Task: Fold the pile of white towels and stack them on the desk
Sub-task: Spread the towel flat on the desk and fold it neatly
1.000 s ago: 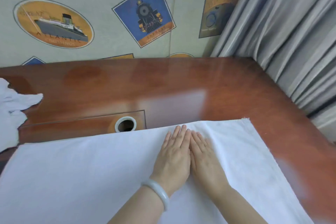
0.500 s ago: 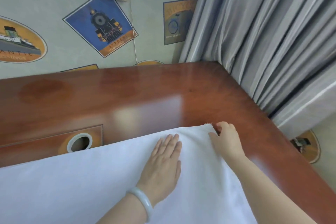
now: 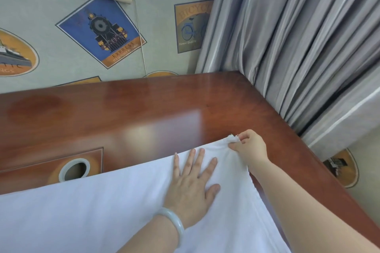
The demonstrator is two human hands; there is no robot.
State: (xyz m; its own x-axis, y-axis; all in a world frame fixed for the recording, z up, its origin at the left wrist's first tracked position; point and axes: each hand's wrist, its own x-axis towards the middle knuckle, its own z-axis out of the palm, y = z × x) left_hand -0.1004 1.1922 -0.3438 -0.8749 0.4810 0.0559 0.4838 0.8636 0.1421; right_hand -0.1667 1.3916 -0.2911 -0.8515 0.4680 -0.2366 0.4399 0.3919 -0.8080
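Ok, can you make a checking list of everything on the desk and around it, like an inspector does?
Surface: shiny reddish-brown wooden desk, with a round grommet hole in an inset panel.
Job's things: one white towel spread across the near side; no folded stack in view.
Clutter: nothing seen.
Hands: left hand, with a pale bangle on its wrist, presses flat on the towel; right hand pinches the towel's far right corner.
Cables: nothing seen.
Surroundings: wallpaper with a train picture behind the desk; grey curtain at the right.
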